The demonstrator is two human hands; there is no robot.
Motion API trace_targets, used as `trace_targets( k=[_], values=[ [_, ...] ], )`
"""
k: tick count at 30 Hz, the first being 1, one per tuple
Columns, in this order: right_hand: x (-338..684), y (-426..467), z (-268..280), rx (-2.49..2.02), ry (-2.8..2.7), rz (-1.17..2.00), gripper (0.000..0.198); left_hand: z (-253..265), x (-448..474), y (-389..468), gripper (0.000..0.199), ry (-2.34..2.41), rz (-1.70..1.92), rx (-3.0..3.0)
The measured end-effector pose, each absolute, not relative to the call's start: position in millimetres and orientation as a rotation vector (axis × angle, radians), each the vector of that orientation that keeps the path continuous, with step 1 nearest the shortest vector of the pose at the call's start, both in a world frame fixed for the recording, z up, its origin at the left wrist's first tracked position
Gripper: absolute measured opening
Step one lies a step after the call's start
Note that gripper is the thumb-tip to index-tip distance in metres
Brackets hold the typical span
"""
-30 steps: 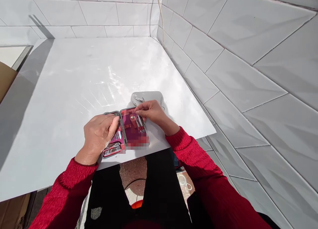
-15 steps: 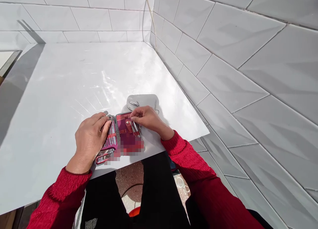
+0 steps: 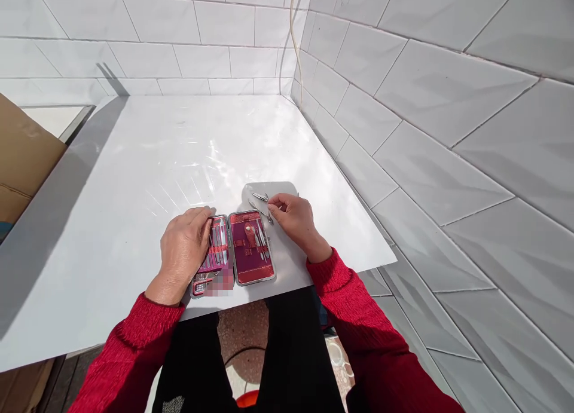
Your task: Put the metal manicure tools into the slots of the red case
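An opened manicure case [image 3: 253, 269] with a dark red lining lies near the front edge of the table. My left hand [image 3: 186, 245] holds its left half, fingers curled over the upper edge. Slim metal tools [image 3: 218, 241] sit under straps in that half, with nail clippers [image 3: 200, 284] below, partly blurred out. More thin tools [image 3: 261, 242] are strapped in the right half. My right hand [image 3: 293, 219] is past the case's upper right corner, thumb and fingertips drawn together. Beside them lie a small silver tool [image 3: 259, 196] and a longer pliers-like one [image 3: 260, 211]. Anything pinched is hidden.
The white tabletop [image 3: 134, 162] meets a tiled wall [image 3: 448, 162] on the right and another at the back. A cardboard box [image 3: 27, 156] stands at the left edge. A cable [image 3: 296, 42] hangs in the corner.
My right hand has left the strapped tools in the case's right half and moved to the loose tools beyond it. My left hand stays on the case. The view has shifted.
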State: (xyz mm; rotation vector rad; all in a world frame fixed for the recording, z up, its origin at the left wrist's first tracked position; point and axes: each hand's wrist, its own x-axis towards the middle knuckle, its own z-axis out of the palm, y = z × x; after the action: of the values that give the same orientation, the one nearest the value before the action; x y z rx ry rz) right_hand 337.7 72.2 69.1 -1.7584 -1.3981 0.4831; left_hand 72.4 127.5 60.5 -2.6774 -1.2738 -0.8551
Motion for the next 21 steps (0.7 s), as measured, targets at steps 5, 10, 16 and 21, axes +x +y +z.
trace_targets(
  k=[5, 10, 16, 21],
  values=[
    [337.1, 72.7, 68.6, -1.913, -1.508, 0.308, 0.011, 60.6, 71.0, 129.1, 0.033, -1.285, -0.826, -2.664],
    [336.0, 74.4, 67.0, -2.042, -1.531, 0.223, 0.021, 58.7, 69.4, 130.8, 0.033, -1.278, -0.857, -2.674],
    [338.5, 75.0, 69.5, -2.115, -1.531, 0.193, 0.021, 56.6, 66.8, 130.7, 0.034, -1.223, -0.884, -2.659],
    [337.9, 77.9, 66.3, -2.126, -1.516, 0.226, 0.023, 56.4, 67.1, 130.2, 0.036, -1.25, -0.84, -2.684]
  ],
)
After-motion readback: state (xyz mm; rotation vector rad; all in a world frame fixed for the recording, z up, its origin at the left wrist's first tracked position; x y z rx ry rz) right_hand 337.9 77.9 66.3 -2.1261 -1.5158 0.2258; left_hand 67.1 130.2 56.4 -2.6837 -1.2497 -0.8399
